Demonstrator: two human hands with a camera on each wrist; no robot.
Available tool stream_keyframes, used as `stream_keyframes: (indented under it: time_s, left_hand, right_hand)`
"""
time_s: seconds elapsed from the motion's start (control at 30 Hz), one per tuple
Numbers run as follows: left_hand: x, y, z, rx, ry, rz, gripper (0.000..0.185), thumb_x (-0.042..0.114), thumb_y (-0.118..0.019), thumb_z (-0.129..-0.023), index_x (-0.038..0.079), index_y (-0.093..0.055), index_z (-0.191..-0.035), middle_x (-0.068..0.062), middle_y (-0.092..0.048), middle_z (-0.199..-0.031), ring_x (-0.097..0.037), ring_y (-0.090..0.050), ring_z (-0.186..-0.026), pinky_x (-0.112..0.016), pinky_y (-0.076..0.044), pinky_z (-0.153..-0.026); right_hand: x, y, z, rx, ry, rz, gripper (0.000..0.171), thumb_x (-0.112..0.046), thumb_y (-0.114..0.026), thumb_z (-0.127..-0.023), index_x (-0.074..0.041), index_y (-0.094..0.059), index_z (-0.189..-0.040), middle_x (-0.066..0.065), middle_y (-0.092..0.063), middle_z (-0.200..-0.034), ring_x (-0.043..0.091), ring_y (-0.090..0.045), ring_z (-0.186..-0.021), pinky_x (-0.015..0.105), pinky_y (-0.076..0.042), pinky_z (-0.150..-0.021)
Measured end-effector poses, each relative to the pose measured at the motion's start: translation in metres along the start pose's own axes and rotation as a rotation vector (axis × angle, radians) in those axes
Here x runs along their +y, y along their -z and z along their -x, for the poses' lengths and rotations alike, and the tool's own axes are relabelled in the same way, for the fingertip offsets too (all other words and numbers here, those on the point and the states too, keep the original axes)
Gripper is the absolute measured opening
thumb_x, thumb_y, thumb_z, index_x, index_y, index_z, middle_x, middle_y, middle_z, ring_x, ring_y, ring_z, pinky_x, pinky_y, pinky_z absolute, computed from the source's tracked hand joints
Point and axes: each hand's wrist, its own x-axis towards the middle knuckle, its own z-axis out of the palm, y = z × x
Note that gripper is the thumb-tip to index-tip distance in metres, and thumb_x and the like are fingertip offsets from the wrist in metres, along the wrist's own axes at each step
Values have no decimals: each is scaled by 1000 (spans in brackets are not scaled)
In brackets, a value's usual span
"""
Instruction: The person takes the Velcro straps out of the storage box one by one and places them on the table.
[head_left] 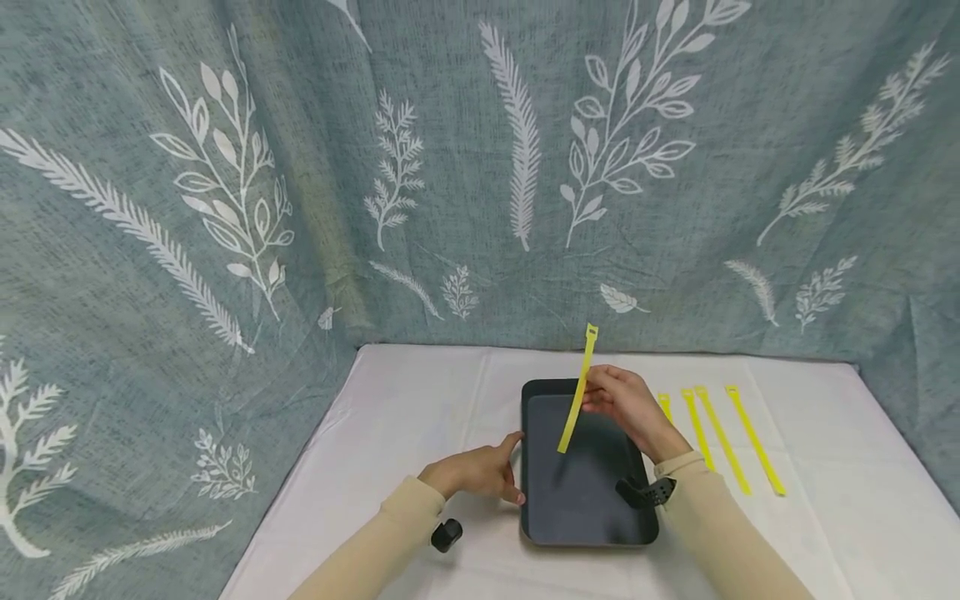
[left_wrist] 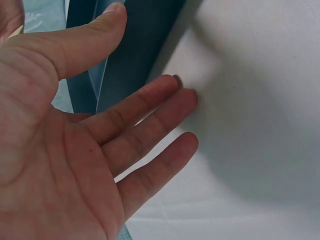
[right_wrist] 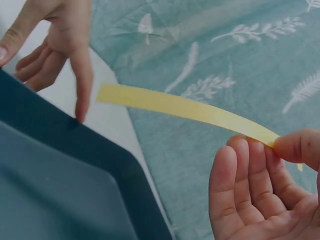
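Note:
Between thumb and fingertips, my right hand (head_left: pixel 624 406) pinches a yellow hook-and-loop cable tie (head_left: pixel 574 410) above a dark grey tray (head_left: pixel 577 512). The tie's slotted head points up in the head view and its plain end hangs down over the tray. In the right wrist view the tie (right_wrist: pixel 170 106) bends in a gentle arc. My left hand (head_left: pixel 480 469) touches the tray's left side with the thumb and index finger, spread apart. Its other fingers (left_wrist: pixel 150 127) extend loosely beside the tray in the left wrist view.
Several more yellow cable ties (head_left: pixel 753 440) lie side by side to the right of the tray, one partly hidden by the right wrist. A white cloth (head_left: pixel 420 400) covers the table. Behind it hangs a green-grey curtain (head_left: pixel 450 167) with white leaf prints.

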Motion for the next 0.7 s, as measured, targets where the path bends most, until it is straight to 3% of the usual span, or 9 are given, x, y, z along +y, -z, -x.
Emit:
stream_keyframes:
  time_s: [0.23,0.7]
  left_hand:
    - [0,-1,-1,0,-5,-16,102,28,-82,-87,15,-14,-162,5,-71,-94,-11,-63,-86,-40,-50,-92]
    - [-1,-1,-2,1,1,-42,104,31,-82,-87,16,-13,-163,5,-72,-96,-12,-66,-91,-43,-50,-96]
  right_hand:
    - [-19,6,1,-2,9,6,38,-29,-53,-106,2,-56,-128,-1,-70,-102,10,-70,-91,29,-58,-85]
    - [-55,38,8,81,49,68,33,-44,-58,-103,-14,-61,-117,-7,-65,-97,11,-63,-91,27,-55,-82]
